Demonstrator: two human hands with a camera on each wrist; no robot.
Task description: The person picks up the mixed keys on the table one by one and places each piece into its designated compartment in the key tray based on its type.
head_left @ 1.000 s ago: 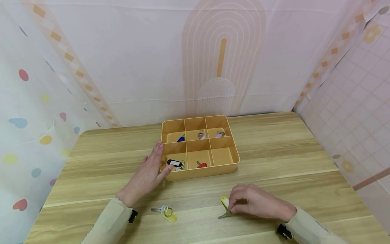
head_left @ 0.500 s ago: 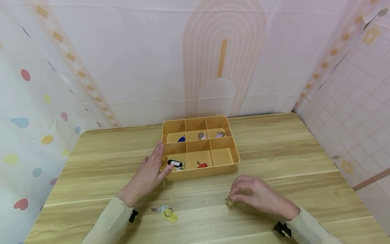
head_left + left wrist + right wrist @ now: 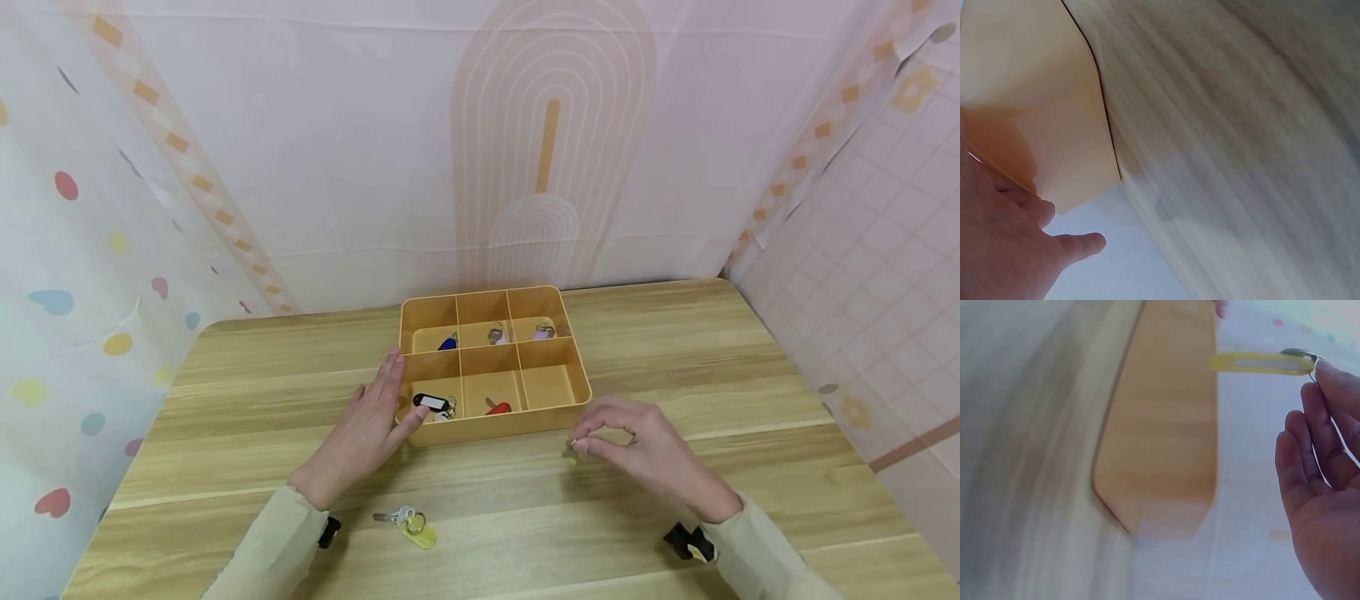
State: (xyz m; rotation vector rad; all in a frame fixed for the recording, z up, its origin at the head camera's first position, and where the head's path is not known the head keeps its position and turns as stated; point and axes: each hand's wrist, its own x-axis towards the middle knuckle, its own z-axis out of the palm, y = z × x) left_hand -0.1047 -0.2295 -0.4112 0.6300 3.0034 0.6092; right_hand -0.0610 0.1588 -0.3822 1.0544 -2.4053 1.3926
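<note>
My left hand rests against the left end of a yellow-orange compartment box, its fingers straight along the side and the thumb at the front rim. Just in front of the box's front right corner, my right hand pinches a key with a yellow tag by its ring between thumb and forefinger. The tag hangs clear of the table. On the table between the arms lies another key with a yellow tag. The left fingertips are partly hidden in the left wrist view.
Inside the box are a black key tag at front left, a red one at front middle, a blue one at back left, and keys with pale tags in the other back compartments. Patterned cloth hangs behind the wooden table.
My right hand has lifted the yellow-tagged key off the table and carried it away from me, up to the box's front right corner. The left hand has stayed in place.
</note>
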